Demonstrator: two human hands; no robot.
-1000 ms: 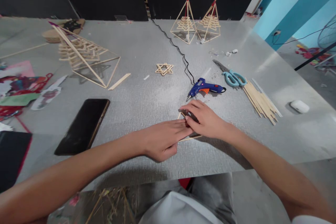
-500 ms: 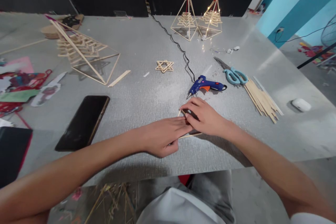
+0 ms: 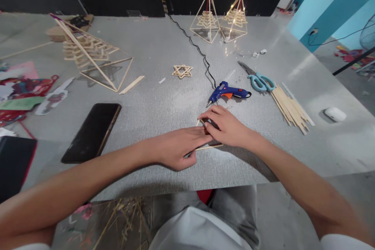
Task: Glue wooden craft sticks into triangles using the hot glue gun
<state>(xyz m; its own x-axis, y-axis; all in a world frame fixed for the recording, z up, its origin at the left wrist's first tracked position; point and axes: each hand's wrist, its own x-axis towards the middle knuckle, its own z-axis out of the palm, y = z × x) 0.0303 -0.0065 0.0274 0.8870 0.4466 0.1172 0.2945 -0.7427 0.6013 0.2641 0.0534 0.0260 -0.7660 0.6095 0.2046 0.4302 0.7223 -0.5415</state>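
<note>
From my seat at the far end of the feed, I have both bare hands together near the middle of the table's near side. The left hand (image 3: 178,146) reaches in from the left, palm down, its fingers stretched over a small figure of thin wooden sticks (image 3: 208,147). The right hand (image 3: 227,127) comes in from the right, fingers arched, its index finger at the far corner of the figure and its thumb by the left fingertips. I cannot tell whether either hand is clamped on the wood or only pressing it, since the fingers hide most of it. The figure lies on the table (image 3: 152,115) under both hands, one stick showing along its near edge.

Just beyond the right hand I see a blue glue gun (image 3: 217,93), nozzle pointing near and left. To its right lie scissors (image 3: 252,73) with light blue handles, touching a bundle of loose sticks (image 3: 288,107). A finished stick star (image 3: 183,75) sits farther off, left of the glue gun. A dark phone (image 3: 92,133) lies to the left of the left hand. Two pyramid frames (image 3: 210,15) stand at the far side, the right one lit with tiny lights.
</note>
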